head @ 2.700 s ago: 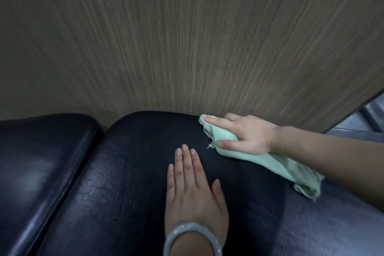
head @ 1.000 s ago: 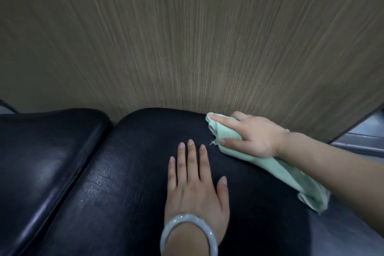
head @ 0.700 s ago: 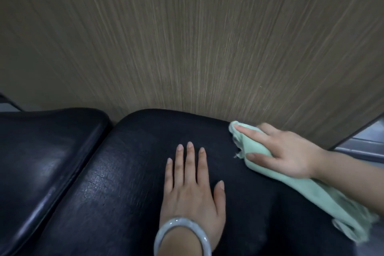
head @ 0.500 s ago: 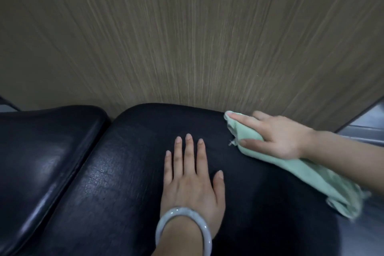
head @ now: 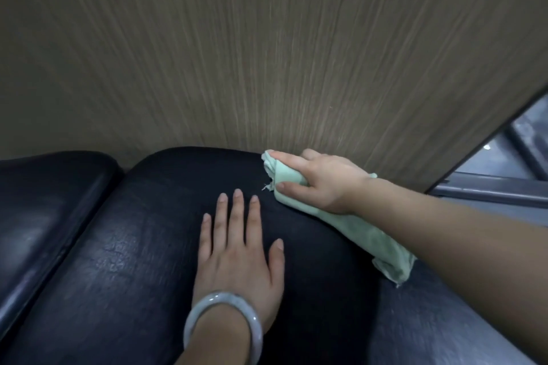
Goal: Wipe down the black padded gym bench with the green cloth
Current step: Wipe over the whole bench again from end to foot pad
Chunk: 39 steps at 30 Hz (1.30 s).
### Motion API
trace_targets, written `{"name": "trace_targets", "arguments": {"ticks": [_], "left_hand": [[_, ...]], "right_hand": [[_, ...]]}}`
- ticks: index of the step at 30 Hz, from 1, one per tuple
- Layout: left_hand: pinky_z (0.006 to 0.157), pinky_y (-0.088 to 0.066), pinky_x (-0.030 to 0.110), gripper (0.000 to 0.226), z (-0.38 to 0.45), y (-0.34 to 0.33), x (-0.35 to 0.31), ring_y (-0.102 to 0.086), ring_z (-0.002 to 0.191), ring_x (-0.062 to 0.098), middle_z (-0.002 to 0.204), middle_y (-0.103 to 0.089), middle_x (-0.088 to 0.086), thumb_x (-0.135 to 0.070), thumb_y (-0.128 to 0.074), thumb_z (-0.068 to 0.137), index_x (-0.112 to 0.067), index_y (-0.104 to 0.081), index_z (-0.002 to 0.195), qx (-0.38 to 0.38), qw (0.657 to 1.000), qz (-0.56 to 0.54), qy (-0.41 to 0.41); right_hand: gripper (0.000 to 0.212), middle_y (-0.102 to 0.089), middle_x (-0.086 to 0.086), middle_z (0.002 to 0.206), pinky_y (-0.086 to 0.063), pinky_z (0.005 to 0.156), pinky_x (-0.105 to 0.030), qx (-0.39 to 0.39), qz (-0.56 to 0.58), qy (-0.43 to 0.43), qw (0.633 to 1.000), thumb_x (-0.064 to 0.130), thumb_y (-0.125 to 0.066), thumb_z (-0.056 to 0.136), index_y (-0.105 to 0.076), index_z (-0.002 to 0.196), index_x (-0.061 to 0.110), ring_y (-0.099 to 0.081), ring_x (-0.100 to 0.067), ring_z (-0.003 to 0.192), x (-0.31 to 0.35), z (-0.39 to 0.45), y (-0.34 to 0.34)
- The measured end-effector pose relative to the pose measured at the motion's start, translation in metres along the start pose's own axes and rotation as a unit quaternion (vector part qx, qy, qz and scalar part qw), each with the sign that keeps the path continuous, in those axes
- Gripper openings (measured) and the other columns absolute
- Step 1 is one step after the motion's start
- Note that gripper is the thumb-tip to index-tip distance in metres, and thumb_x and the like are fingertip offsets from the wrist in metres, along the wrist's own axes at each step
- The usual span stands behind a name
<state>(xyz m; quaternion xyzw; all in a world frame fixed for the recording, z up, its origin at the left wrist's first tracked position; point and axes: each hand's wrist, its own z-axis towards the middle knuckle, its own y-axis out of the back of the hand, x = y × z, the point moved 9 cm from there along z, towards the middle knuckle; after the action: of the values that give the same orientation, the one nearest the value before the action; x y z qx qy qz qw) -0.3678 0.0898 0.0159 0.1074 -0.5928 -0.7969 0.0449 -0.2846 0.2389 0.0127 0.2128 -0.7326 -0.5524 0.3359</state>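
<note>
The black padded bench (head: 133,246) fills the lower half of the view, its cracked pad running towards me. My right hand (head: 323,184) grips the bunched green cloth (head: 355,234) at the pad's far right edge, thumb and fingers curled round it. The cloth's loose tail trails back under my forearm. My left hand (head: 237,252) lies flat on the middle of the pad, fingers straight, a pale bangle on the wrist.
A second black pad (head: 38,210) sits to the left, parted by a narrow gap. A wood-grain wall panel (head: 267,53) rises right behind the bench. Grey metal framing (head: 504,169) shows at the far right.
My right hand has slid the cloth back left along the far edge after a sweep to the right. My left hand has stayed flat in place.
</note>
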Motion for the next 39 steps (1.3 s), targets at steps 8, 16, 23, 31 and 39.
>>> {"name": "trace_targets", "arguments": {"ticks": [8, 16, 23, 31, 39], "left_hand": [[0.11, -0.019, 0.047, 0.065, -0.001, -0.002, 0.002, -0.036, 0.139, 0.032, 0.147, -0.044, 0.016, -0.044, -0.024, 0.096, -0.002, -0.05, 0.139, -0.002, 1.0, 0.011, -0.003], [0.11, -0.018, 0.047, 0.064, -0.001, -0.002, 0.0, -0.035, 0.139, 0.032, 0.147, -0.044, 0.016, -0.042, -0.03, 0.093, -0.003, -0.047, 0.141, -0.004, 1.0, 0.013, -0.009], [0.11, -0.017, 0.047, 0.064, 0.001, -0.004, 0.002, -0.035, 0.14, 0.032, 0.147, -0.044, 0.017, -0.042, -0.03, 0.093, -0.002, -0.049, 0.139, -0.001, 1.0, 0.014, -0.006], [0.109, -0.019, 0.048, 0.063, 0.0, -0.002, 0.001, -0.035, 0.14, 0.032, 0.148, -0.043, 0.016, -0.042, -0.029, 0.094, -0.004, -0.048, 0.14, 0.003, 1.0, 0.011, -0.008], [0.109, -0.019, 0.049, 0.064, 0.0, -0.002, 0.0, -0.035, 0.14, 0.032, 0.148, -0.044, 0.016, -0.042, -0.031, 0.092, -0.003, -0.048, 0.14, 0.004, 1.0, 0.01, -0.009]], "right_hand": [[0.063, -0.035, 0.006, 0.108, -0.04, 0.092, -0.036, 0.003, 0.016, 0.002, 1.0, 0.069, -0.032, 0.09, -0.004, 0.146, 0.058, -0.048, -0.023, 0.109, -0.011, -0.025, -0.001], [0.065, -0.037, 0.002, 0.104, -0.042, 0.085, -0.035, 0.021, -0.011, -0.025, 0.999, 0.069, -0.027, 0.089, 0.001, 0.146, 0.057, -0.051, -0.02, 0.088, -0.015, -0.032, 0.002], [0.062, -0.036, 0.002, 0.106, -0.036, 0.088, -0.037, 0.0, -0.01, -0.022, 1.0, 0.068, -0.028, 0.091, -0.005, 0.148, 0.055, -0.049, -0.027, 0.111, 0.005, 0.002, -0.002], [0.066, -0.034, 0.004, 0.129, -0.038, 0.096, -0.035, 0.009, -0.026, 0.004, 1.0, 0.08, -0.013, 0.082, 0.013, 0.14, 0.063, -0.044, -0.023, 0.115, -0.027, -0.072, -0.001], [0.074, -0.037, 0.001, 0.108, -0.045, 0.088, -0.038, 0.05, -0.022, 0.025, 0.998, 0.083, -0.013, 0.072, 0.008, 0.141, 0.064, -0.054, -0.021, 0.085, -0.012, -0.026, -0.002]]}}
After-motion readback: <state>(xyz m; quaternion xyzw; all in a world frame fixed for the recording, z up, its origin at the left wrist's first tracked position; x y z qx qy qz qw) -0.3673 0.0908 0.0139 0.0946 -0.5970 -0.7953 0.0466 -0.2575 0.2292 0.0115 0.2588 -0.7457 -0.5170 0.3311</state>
